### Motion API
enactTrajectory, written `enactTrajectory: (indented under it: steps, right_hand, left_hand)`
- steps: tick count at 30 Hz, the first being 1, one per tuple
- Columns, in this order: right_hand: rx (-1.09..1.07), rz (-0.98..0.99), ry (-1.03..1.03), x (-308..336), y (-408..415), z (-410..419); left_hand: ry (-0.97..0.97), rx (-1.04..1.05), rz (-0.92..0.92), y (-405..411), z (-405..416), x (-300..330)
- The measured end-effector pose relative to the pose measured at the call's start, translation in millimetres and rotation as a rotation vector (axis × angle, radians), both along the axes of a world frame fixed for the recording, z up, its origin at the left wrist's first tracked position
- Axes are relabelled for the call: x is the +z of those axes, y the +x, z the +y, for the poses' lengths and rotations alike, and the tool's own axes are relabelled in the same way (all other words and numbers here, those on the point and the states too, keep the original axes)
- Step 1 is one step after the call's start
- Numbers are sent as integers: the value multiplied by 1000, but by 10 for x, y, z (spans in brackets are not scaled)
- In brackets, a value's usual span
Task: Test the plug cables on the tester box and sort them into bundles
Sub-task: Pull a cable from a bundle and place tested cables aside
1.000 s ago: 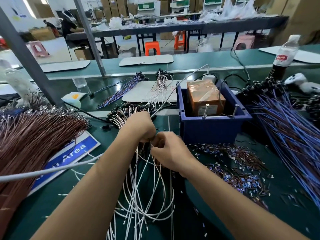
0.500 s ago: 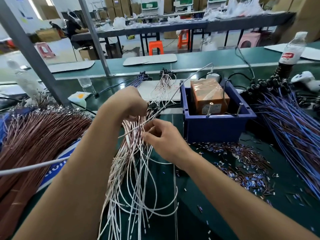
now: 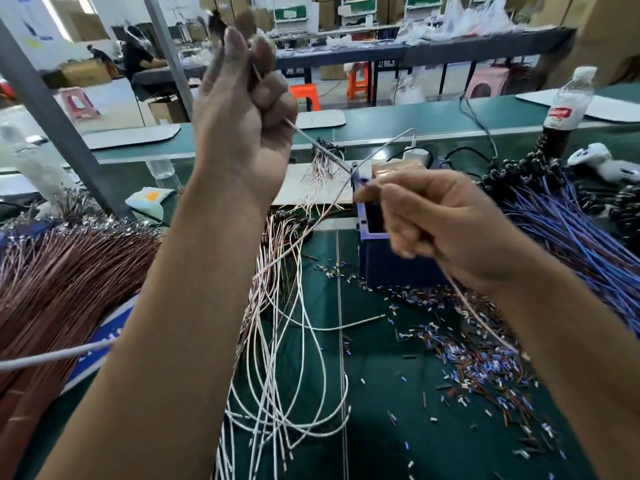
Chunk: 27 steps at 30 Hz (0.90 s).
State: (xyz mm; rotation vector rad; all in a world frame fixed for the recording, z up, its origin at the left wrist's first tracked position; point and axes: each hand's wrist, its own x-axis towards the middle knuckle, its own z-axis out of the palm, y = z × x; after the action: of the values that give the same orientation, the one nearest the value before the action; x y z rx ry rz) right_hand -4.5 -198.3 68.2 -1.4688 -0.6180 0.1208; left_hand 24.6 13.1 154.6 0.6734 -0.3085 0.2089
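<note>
Head view: the left hand [image 3: 242, 112] is raised high, fingers curled tight round one thin pinkish-white cable [image 3: 323, 152], while the right hand [image 3: 440, 226], lower and blurred, pinches the same strand in front of the blue tester box [image 3: 372, 244]. Below them the loose white cable pile [image 3: 287, 358] sprawls across the green bench [image 3: 381, 427], brown wire bundle [image 3: 62, 282] at left, blue wire bundle [image 3: 571, 237] at right.

cola bottle [image 3: 562, 112], orange stools [image 3: 306, 95], white controller [image 3: 601, 161]
</note>
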Motion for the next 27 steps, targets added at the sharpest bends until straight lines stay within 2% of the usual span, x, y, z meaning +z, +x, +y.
enactTrajectory:
  steps: [2,5,9,11,16,18,22,27]
  right_hand:
    - [-123,-137,-79,16,-15,-317]
    - [-358,-305,-239,-101,-61,-690]
    - [-440,-269,-404,-424,-127,-922]
    - [-428,-244,-444,-607,-150,-953]
    - [-454,-171,-403,-931,-152,-1043]
    - [-455,-145,-387,-1023,-137,-1050]
    - [-393,-175,-493,-1123,-137,-1075]
    - [-318,-180,-512,-1114,-162,-1128]
  left_hand:
    - [113,-44,6,-81,-135,-85]
    - [580,153,-88,-294,-502,-501]
    - [1283,468,-444,-523,-1001,-1267]
    - [1498,472,-446,-582,-1148,-1542]
    - [1557,432,-362,-600,-1272,-1895]
    - [1522,350,-320,-532,-1222,-1974]
    - [1368,287,-207,-498,-1137,-2089]
    - [1350,231,-228,-467,-1098,-2095]
